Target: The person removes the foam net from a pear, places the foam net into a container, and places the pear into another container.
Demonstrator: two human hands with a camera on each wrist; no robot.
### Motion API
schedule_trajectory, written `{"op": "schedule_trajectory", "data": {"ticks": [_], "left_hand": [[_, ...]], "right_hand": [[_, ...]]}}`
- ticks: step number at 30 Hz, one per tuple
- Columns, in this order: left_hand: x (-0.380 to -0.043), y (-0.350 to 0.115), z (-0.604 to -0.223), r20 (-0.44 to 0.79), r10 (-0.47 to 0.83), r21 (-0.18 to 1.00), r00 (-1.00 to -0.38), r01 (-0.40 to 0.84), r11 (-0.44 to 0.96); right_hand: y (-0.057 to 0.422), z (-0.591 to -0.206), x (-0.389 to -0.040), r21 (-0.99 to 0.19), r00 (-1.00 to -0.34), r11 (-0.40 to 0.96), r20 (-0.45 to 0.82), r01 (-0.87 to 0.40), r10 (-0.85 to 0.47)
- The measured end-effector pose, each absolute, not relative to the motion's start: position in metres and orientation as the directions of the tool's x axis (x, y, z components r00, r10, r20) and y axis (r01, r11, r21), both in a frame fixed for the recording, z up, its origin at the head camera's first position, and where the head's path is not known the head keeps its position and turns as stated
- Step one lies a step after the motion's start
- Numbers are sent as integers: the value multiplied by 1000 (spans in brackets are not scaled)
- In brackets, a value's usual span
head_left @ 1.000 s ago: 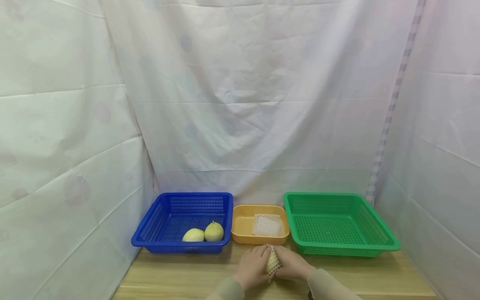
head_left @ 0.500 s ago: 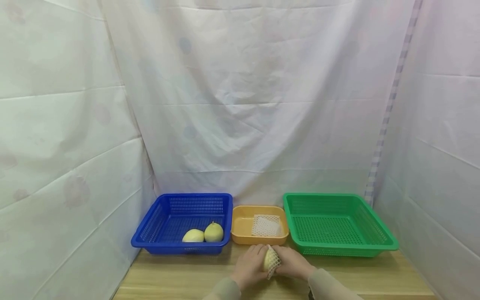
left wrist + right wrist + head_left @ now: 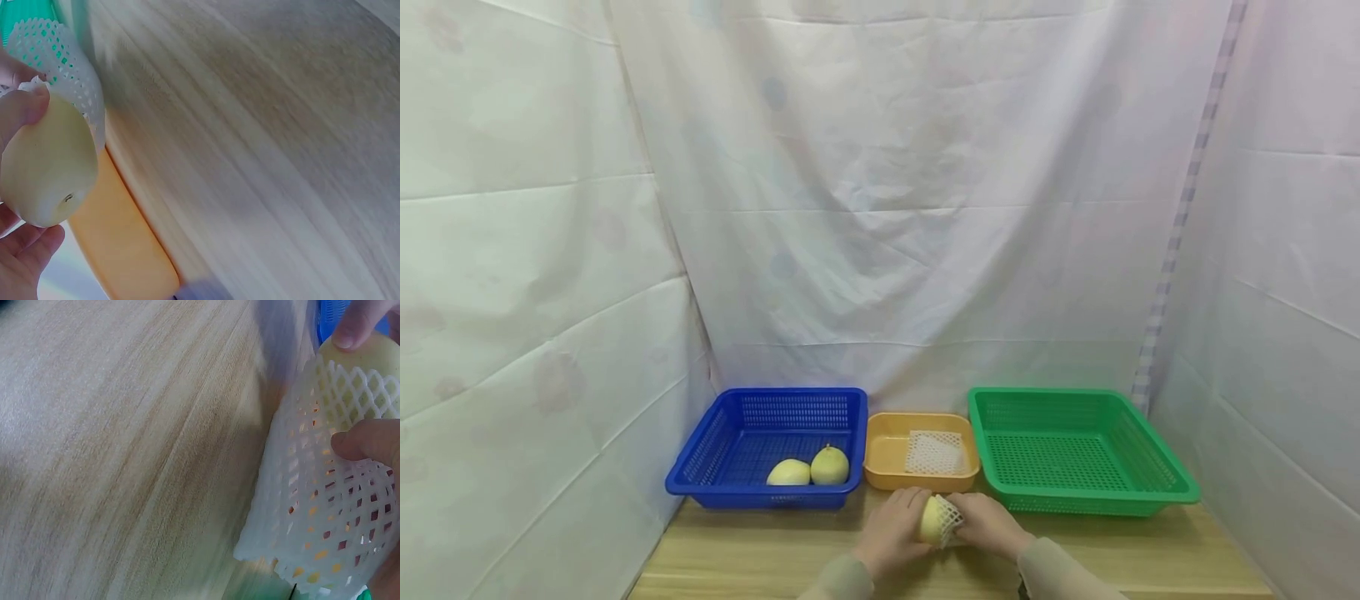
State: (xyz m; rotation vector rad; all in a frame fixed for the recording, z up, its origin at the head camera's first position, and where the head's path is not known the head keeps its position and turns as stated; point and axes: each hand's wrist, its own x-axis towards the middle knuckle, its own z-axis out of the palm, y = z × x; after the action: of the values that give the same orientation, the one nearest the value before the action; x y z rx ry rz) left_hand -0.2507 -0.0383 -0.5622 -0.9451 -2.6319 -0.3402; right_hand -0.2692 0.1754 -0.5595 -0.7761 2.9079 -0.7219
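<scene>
Both hands meet over the wooden table around a pale yellow pear. My left hand grips its bare end; in the left wrist view the pear sits between thumb and fingers, a small dark dimple at its lower end. The other end is inside a white foam net sleeve, which my right hand holds. Seen from the right wrist, the thumb presses on the sleeve, whose loose end extends past the pear. The right hand's other fingers are mostly hidden.
Behind the hands stands an orange tray with white foam netting in it. Left of it, a blue basket holds two pears. A green basket is on the right. White curtains enclose the table.
More of the pear's bare skin shows at the left, out of the foam net sleeve. My left hand has shifted slightly left with the pear; the right hand stays nearly in place.
</scene>
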Motion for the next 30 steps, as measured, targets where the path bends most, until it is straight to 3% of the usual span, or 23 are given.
{"op": "schedule_trajectory", "data": {"ticks": [14, 30], "left_hand": [[-249, -54, -555, 320, 543, 153, -776, 608, 779], [-248, -72, -563, 369, 533, 142, -762, 613, 777]], "right_hand": [[179, -561, -268, -403, -867, 779, 86, -481, -491], [182, -558, -270, -372, -864, 789, 79, -488, -497]]}}
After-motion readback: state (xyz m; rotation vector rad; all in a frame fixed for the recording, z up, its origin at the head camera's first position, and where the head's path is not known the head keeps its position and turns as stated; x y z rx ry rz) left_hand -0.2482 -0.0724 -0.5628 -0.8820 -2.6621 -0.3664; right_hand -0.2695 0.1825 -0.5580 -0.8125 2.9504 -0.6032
